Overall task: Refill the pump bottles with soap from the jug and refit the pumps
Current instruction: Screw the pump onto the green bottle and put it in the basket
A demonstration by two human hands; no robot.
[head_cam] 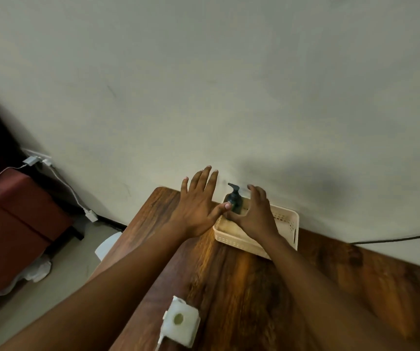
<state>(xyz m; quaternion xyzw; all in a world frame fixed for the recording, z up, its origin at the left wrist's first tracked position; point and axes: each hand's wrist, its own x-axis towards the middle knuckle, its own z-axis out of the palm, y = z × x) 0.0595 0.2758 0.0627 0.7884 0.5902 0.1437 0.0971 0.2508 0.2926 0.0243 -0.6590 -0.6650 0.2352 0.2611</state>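
I'm looking down at a wooden worktop (242,287) that runs from the centre of the frame to the lower right, pushed against a pale wall (204,84). At centre frame sits a cream perforated basket (286,224), its far side against the wall. One dark pump bottle (234,200) stands upright in the basket's far left corner, pump head on, nozzle pointing left.

My left hand (196,206) is spread flat and open just left of the basket, fingers fanned toward the wall, gripping nothing; its thumb reaches right, and the tip looks to be at the bottle's side, though I can't tell whether it touches. My right hand (254,214) hovers over the basket just right of the bottle, fingers curved and loose, thumb stretched toward the bottle's base, holding nothing.

Bottom centre, a white cube-shaped block (181,323) with a greenish round spot lies on the worktop, a white cord trailing off it. Far left, a dark red seat (19,224), with white cables (62,181) hanging down the wall beside it.
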